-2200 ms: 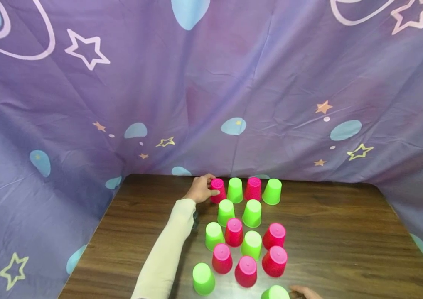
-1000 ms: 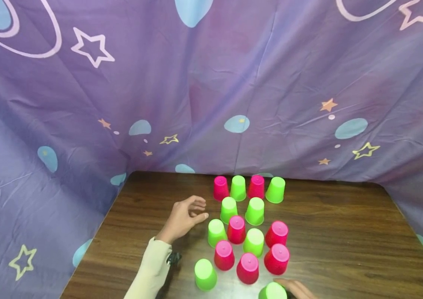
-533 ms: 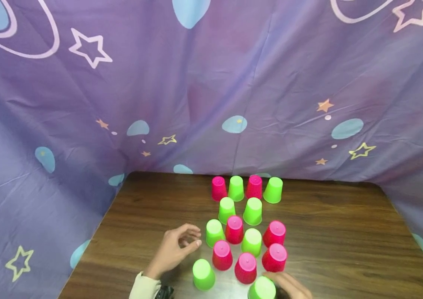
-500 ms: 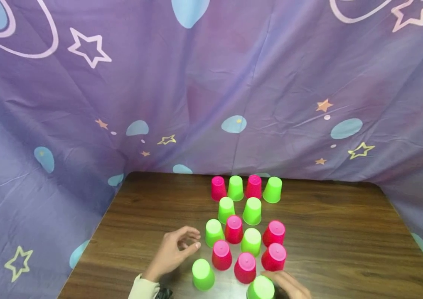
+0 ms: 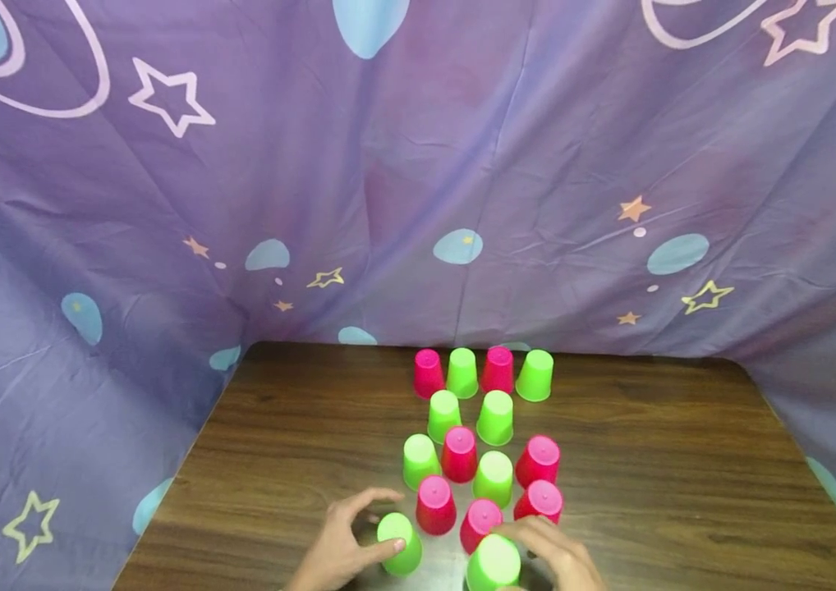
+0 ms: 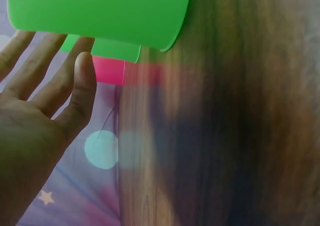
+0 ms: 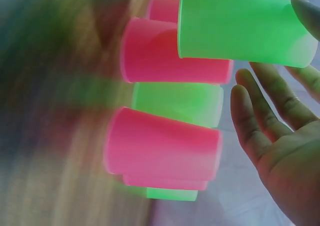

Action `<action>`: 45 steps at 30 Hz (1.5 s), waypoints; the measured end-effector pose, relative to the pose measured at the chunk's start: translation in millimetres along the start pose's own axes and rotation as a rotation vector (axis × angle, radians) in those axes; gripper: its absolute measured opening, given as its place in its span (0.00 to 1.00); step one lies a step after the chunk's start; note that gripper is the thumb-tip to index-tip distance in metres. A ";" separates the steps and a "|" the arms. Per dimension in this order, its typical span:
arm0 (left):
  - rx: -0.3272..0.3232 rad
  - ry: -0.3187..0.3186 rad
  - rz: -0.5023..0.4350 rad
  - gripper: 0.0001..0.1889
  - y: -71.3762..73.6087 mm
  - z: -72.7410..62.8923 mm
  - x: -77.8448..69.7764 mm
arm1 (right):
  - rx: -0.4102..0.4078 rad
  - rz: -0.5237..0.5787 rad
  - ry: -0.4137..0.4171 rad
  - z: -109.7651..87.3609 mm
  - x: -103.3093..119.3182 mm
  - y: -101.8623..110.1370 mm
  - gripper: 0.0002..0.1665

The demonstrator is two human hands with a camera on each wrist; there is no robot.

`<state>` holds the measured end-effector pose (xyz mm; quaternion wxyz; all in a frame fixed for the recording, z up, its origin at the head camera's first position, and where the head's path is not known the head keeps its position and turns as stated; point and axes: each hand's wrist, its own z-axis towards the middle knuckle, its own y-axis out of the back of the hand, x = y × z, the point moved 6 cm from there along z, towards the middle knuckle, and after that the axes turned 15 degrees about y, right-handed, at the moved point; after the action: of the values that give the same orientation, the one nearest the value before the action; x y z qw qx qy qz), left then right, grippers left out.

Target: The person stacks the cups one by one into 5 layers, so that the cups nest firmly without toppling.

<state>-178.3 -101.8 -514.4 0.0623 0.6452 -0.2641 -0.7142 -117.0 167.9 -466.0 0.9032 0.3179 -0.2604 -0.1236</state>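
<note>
Upside-down green and pink plastic cups stand on the wooden table in the head view. My left hand (image 5: 340, 538) is around the front-left green cup (image 5: 403, 556), thumb over its near side and fingers curving behind with a gap. In the left wrist view, that green cup (image 6: 100, 13) is right at the fingertips. My right hand (image 5: 554, 552) holds another green cup (image 5: 493, 565) between thumb and fingers, overlapping the front pink cup (image 5: 480, 524). The right wrist view shows this held green cup (image 7: 240, 26) with its rim farther from the tabletop than the other cups' rims.
A back row alternates pink (image 5: 429, 375) and green cups (image 5: 535, 376). Two green cups (image 5: 495, 419) stand before it. Nearer are more mixed cups, including a pink cup (image 5: 436, 505) close to my left fingers. A purple patterned cloth (image 5: 566, 164) hangs behind the table (image 5: 654, 460).
My left hand has left the back-left pink cup and come forward to the front-left green cup. My right hand has moved left and slightly farther in with its green cup.
</note>
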 end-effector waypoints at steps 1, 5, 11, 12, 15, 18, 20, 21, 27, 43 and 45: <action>0.002 -0.003 -0.001 0.24 -0.9 -1.0 0.3 | 0.012 0.021 -0.015 2.2 0.0 2.3 0.33; 0.005 -0.014 -0.002 0.25 -2.4 -3.0 1.3 | 0.025 0.066 -0.007 13.0 2.4 13.5 0.32; 0.022 -0.008 -0.033 0.27 -2.2 -6.8 5.7 | -0.040 0.063 0.149 29.9 7.3 29.0 0.35; 0.022 -0.006 -0.032 0.27 -1.9 -7.6 6.4 | -0.052 0.061 0.169 32.3 7.6 31.0 0.35; 0.023 -0.001 -0.021 0.27 -1.0 -9.6 8.5 | -0.064 0.041 0.199 38.2 8.2 36.8 0.35; 0.022 0.034 -0.001 0.27 0.8 -11.0 9.7 | -0.053 0.015 0.175 43.4 7.9 42.6 0.35; 0.027 0.060 0.005 0.28 1.2 -11.8 10.8 | -0.051 0.004 0.160 46.7 6.9 47.0 0.34; 0.029 0.072 0.006 0.28 1.3 -12.0 11.3 | -0.050 -0.002 0.146 48.1 6.1 49.4 0.34; 0.022 0.075 0.007 0.27 0.9 -12.6 13.7 | -0.054 -0.056 0.093 55.7 -1.0 61.9 0.35; -0.010 -0.009 0.016 0.25 4.1 -16.1 8.5 | -0.042 -0.106 0.035 78.3 -27.4 89.3 0.35; -0.009 -0.016 0.020 0.25 3.9 -17.3 7.7 | -0.039 -0.129 0.025 80.2 -31.8 94.8 0.36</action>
<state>-164.0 -113.6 -519.9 0.0700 0.6365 -0.2680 -0.7198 -182.1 212.1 -364.8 0.9026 0.3179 -0.2255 -0.1825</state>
